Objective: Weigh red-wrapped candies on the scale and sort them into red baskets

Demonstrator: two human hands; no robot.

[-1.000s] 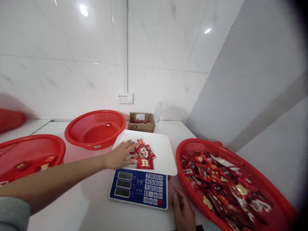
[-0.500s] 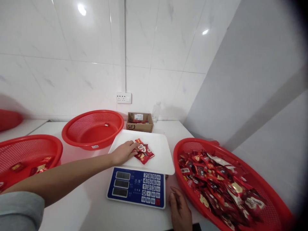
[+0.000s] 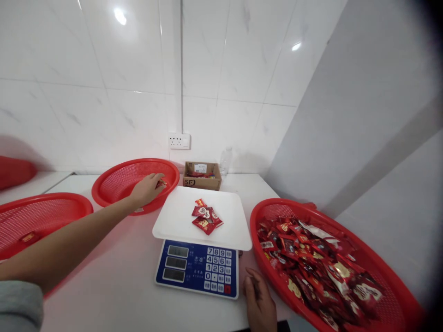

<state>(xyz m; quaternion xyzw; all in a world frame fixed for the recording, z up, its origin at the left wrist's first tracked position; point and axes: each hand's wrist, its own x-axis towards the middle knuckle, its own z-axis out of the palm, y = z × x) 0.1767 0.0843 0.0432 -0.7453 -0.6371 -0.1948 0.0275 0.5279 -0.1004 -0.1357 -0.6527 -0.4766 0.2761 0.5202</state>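
My left hand [image 3: 147, 189] reaches over the back red basket [image 3: 114, 177], its fingers curled round a small red-and-gold wrapped candy [image 3: 161, 183]. Several red candy packets [image 3: 206, 216] lie in a loose pile on the white pan [image 3: 176, 221] of the scale. Below the pan is the scale's blue keypad panel [image 3: 197, 269]; its display digits are too faint to read. My right hand [image 3: 260, 302] rests on the table between the scale and the right basket, loosely bent, thumb and forefinger apart, with nothing visible in it.
A large red basket [image 3: 398, 295] full of wrapped candies [image 3: 311, 258] stands at the right. Another red basket [image 3: 74, 200] with a few candies is at the left, partly behind my forearm. A cardboard box [image 3: 202, 183] and a clear plastic bottle [image 3: 225, 161] stand by the wall.
My left hand has moved from the candy pile on the scale, left and back to the rear basket. The right hand has stayed in place.
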